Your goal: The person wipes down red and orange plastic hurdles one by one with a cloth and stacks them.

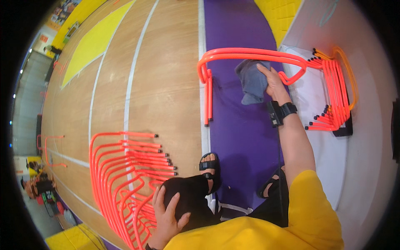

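My right hand (272, 80) holds a grey-blue cloth (254, 84), which hangs down from its fingers. Just above it run the crossbars of two orange-red training hurdles (250, 53), standing close together across the purple floor strip. Whether the cloth touches the bars I cannot tell. My left hand (168, 209) rests with spread fingers on my black-trousered left knee and holds nothing. Beside that knee, a long row of nested orange-red hurdles (107, 178) with black end caps covers part of the wood floor.
Right of me, several red and orange hurdles (336, 93) are nested on a white ledge (325, 162) along a pale wall (372, 131). Single hurdles (47, 150) stand farther off at left. A yellow padded block (75, 239) lies at lower left. My sandalled foot (208, 165) is on the strip's edge.
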The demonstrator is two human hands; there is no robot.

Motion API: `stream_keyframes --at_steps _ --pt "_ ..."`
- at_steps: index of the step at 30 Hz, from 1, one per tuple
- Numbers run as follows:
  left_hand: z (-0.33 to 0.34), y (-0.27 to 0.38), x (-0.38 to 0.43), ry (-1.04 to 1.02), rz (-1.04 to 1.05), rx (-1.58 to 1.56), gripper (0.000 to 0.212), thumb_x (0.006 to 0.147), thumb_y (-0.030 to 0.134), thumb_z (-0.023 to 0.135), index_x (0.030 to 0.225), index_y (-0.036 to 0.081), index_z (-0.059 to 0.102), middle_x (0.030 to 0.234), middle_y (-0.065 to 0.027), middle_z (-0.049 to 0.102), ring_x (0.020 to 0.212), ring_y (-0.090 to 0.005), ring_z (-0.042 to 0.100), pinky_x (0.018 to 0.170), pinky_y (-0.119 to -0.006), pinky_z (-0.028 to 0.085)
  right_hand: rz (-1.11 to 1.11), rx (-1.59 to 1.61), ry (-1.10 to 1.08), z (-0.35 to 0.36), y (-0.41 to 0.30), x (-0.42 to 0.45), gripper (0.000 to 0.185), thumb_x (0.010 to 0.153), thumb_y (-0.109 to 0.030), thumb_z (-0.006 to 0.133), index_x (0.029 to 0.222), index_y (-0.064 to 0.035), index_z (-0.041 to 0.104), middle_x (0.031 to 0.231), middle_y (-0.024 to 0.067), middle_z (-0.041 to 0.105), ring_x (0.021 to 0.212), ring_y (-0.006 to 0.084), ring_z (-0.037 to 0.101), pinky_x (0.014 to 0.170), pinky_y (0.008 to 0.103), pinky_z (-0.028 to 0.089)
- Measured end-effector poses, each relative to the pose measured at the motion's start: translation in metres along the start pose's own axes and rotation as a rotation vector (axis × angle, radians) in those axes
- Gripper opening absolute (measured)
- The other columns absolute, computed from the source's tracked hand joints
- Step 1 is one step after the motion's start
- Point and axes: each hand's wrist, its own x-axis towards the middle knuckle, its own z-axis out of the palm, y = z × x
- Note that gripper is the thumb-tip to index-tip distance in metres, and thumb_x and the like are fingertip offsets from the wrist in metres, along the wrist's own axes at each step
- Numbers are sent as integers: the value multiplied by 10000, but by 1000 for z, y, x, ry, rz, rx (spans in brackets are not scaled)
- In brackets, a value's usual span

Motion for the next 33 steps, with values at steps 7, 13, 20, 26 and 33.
stream_keyframes --at_steps 7,13,20,26,33 --pt "-2 -7 -11 36 110 -28 661 812 355 732 1382 96 519 1499 -265 333 1386 -467 318 1126 -546 281 149 -197 -51 32 15 -94 350 921 -90 603 1260 -10 574 1110 106 673 977 232 667 854 371 558" --pt "-12 -28 -44 64 64 -275 687 904 348 679 1481 99 401 1508 -274 323 1382 -441 342 1134 -480 310 343 -449 -198 48 51 -229 369 910 -44 541 1274 18 530 1162 106 637 1034 206 637 907 339 527" --pt "-32 -126 -169 291 -383 266 629 854 185 721 1400 33 450 1392 -247 472 1278 -443 461 1058 -481 411 445 -553 -270 46 66 -350 392 899 -46 530 1282 33 504 1155 116 622 1037 208 637 928 350 519" --pt "-27 -185 -277 136 -873 174 380 904 328 693 1118 24 616 811 -204 659 771 -409 639 700 -494 505 386 -482 -87 25 64 -402 420 922 -65 543 1326 32 484 1209 156 611 1056 250 638 926 385 528" --pt "-17 -161 -280 188 -786 -130 394 924 376 686 890 -10 616 664 -175 577 570 -261 549 572 -406 438 330 -317 -53 12 65 -418 417 942 -61 548 1343 26 475 1215 166 610 1054 261 643 933 390 533"
